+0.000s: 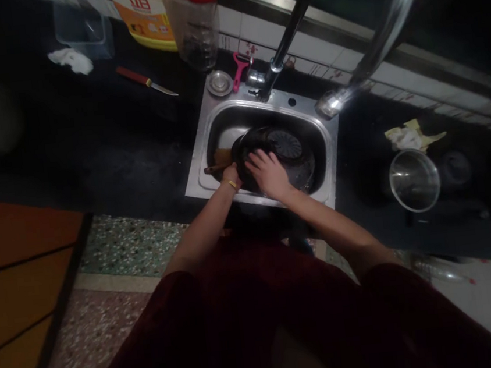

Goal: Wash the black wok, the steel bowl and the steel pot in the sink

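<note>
A dark round pan lies in the steel sink, with a pale ribbed round patch showing inside it. My left hand, with a yellow band at the wrist, is closed at the pan's near left edge. Beside that hand, a brown handle sticks out to the left; whether it belongs to the pan I cannot tell. A tan, flat thing lies just behind the handle. Over the pan's near side, my right hand is spread palm down; its fingertips reach the dark inside.
A faucet arches over the sink's right. Behind it lie a pink peeler and a drain strainer. To the left are a knife, a yellow detergent jug and a clear jar. A metal pot stands right.
</note>
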Available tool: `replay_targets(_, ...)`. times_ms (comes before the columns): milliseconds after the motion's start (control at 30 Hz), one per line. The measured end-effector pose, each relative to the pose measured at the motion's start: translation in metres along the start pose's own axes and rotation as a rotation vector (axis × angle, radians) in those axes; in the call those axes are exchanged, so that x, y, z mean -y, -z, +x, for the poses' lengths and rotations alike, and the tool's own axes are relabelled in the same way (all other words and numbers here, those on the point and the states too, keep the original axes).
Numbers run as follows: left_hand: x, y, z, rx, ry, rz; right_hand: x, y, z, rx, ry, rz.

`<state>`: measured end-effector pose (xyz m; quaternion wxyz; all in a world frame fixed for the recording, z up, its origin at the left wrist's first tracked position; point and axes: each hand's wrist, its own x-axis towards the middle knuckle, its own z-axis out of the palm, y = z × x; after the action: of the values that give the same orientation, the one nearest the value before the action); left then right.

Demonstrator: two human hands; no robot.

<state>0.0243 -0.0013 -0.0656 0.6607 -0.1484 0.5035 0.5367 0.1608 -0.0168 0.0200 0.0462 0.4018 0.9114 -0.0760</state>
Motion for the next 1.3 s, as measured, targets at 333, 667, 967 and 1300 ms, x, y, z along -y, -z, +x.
replay_targets(333,-0.006,-0.029,-0.034,0.126,-0.176,0.007,-0.04,0.03,0.032,-0.042,-0.147,0.084)
replay_targets(667,-0.006,-0.066,-0.083,0.154,-0.269,-0.006,-0.05,-0.008,-0.095,-0.193,-0.284,0.185)
replay_targets(967,0.024,-0.078,-0.131,0.298,-0.126,0.254,-0.067,0.072,-0.018,-0.277,-0.198,0.319)
replay_targets(1300,-0.002,-0.054,-0.126,0.438,-0.051,0.289,-0.054,0.051,-0.051,-0.278,-0.066,0.301)
